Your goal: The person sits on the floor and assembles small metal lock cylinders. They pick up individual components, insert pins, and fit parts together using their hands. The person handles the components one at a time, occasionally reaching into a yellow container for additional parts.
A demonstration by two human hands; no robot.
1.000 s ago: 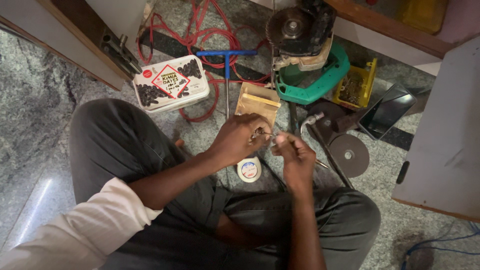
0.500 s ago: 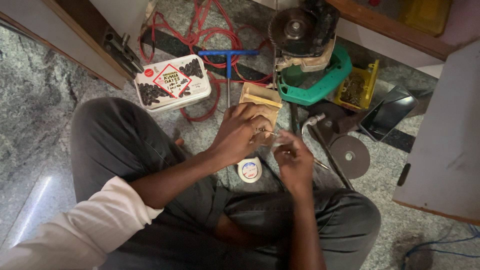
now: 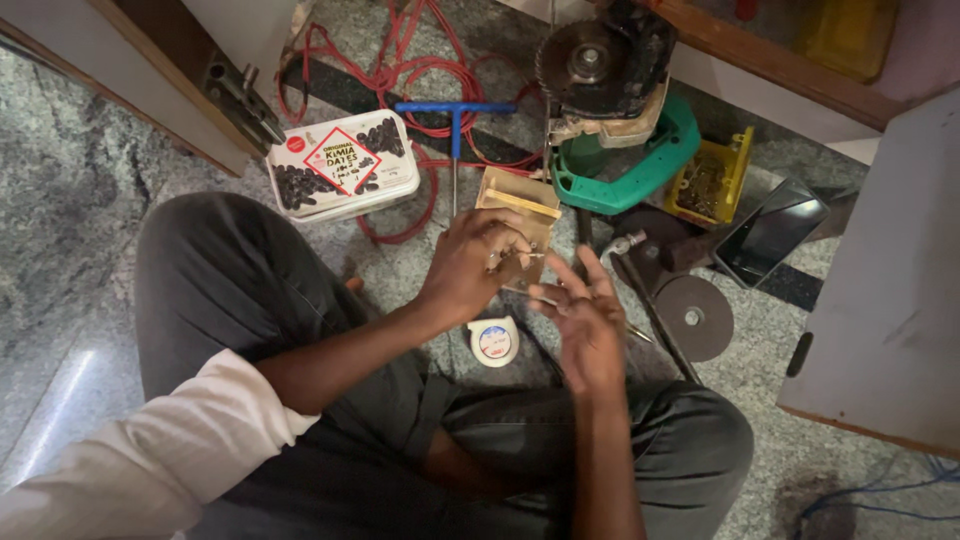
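I sit cross-legged on a stone floor. My left hand point(image 3: 468, 268) is closed around a small metal part point(image 3: 512, 260), pinching it just above an open tan cardboard box point(image 3: 520, 200). What the part is I cannot make out. My right hand point(image 3: 585, 315) hovers just to the right of it with fingers spread and nothing in it. A small white round roll with a blue and red label point(image 3: 494, 342) lies on the floor between my hands and my legs.
A white food box with a red diamond label point(image 3: 340, 165), a blue T-handle tool point(image 3: 455, 110) and red cable point(image 3: 400, 70) lie ahead. To the right are a green-handled circular saw point(image 3: 610, 70), a yellow screw tray point(image 3: 710, 180), a phone point(image 3: 770, 232) and a grey cutting disc point(image 3: 693, 318).
Both hands were pinched together on the small part. My right hand has let go, opened its fingers and drawn slightly away; my left hand keeps its grip over the box.
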